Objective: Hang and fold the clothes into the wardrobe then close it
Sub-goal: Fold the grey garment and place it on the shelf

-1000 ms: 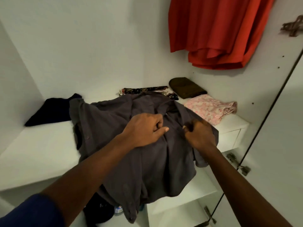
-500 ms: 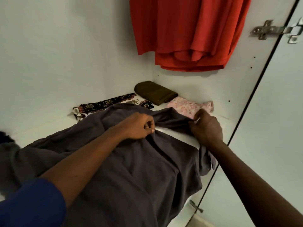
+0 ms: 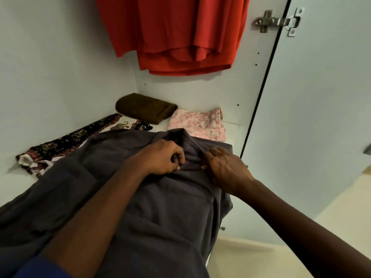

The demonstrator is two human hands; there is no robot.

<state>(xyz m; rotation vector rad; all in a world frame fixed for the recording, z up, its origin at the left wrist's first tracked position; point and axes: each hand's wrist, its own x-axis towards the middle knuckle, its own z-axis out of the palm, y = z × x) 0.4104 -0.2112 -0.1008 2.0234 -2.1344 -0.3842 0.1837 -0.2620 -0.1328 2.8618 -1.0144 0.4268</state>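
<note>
Head: both grips (image 3: 160, 157) (image 3: 226, 169) on shirt (image 3: 170, 217)

Two hands: left hand (image 3: 162, 157), right hand (image 3: 226, 169). One grey shirt (image 3: 160, 217). One red garment (image 3: 176, 33). Three other cloths: brown cloth (image 3: 144, 107), pink floral cloth (image 3: 196, 123), dark patterned cloth (image 3: 66, 141). One metal hinge (image 3: 277, 22). One wardrobe door (image 3: 321, 97). One shelf (image 3: 14, 181).

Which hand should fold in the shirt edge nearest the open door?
Right, probably: the right hand holds the grey shirt beside that edge, while the left hand pinches fabric at the middle, farther from it.
</note>
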